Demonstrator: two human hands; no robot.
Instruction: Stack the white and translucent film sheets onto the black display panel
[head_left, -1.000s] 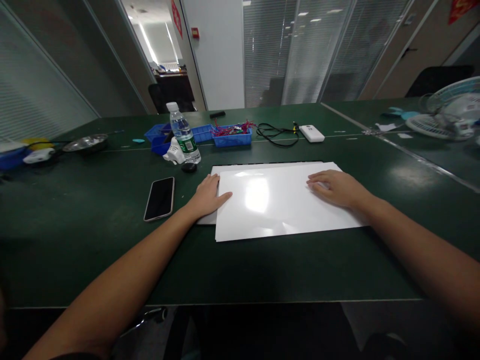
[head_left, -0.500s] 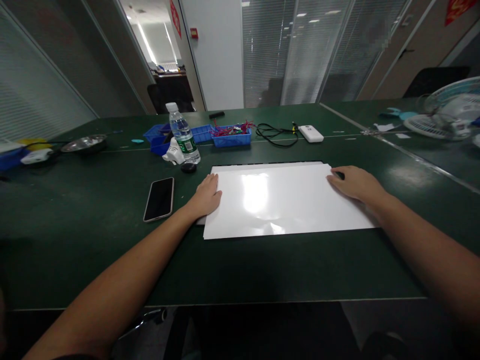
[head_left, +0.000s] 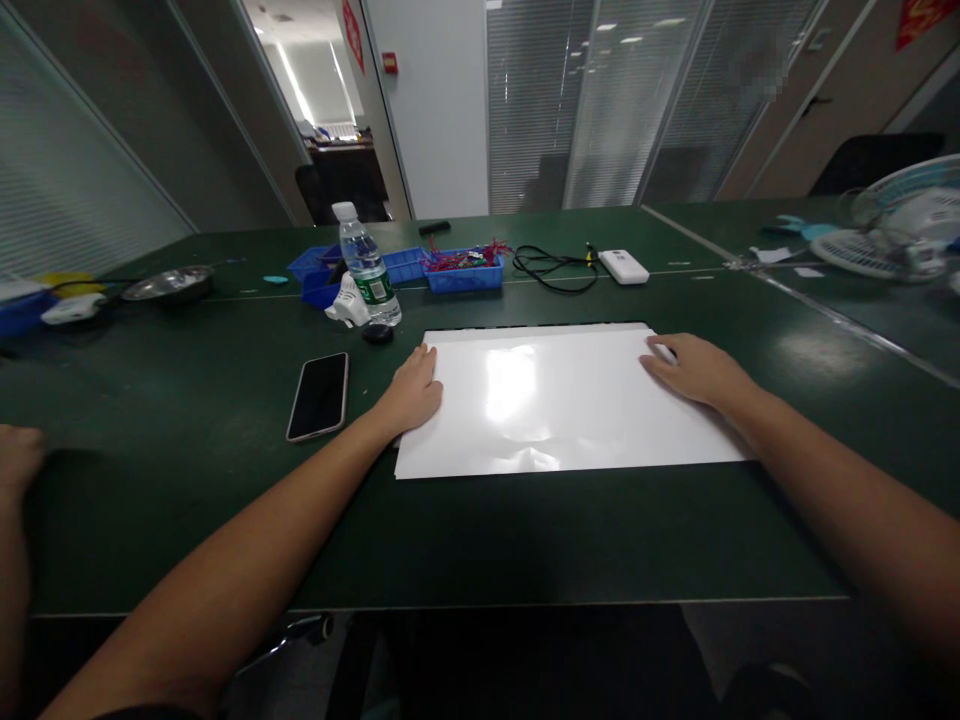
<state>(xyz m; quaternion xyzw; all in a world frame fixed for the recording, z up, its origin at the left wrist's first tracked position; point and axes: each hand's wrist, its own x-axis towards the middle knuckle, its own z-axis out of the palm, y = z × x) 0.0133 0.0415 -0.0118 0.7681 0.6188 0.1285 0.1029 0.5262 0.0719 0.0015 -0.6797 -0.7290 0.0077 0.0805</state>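
Observation:
A glossy white sheet (head_left: 577,400) lies over a flat, dark-edged panel (head_left: 540,325), of which only thin edges show. My left hand (head_left: 414,388) rests flat at the sheet's left edge, thumb apart from the fingers. On the upper right corner lies my right hand (head_left: 690,368); its thumb and forefinger touch the sheet with a gap between them, while the other fingers are mostly hidden. Small creases catch the light near the front edge. To the left of my left hand is a smartphone (head_left: 318,396), screen dark.
Behind the sheet stand a water bottle (head_left: 366,262), a black round object (head_left: 377,334), a blue basket of wired parts (head_left: 466,275), a black cable (head_left: 559,275) and a white box (head_left: 624,267). A fan (head_left: 900,225) is at right. Another person's hand (head_left: 19,455) rests at far left.
The sheet has slid slightly left over the panel, its front left corner farther out. My right hand has moved left with it. Another person's hand has come in at the left edge.

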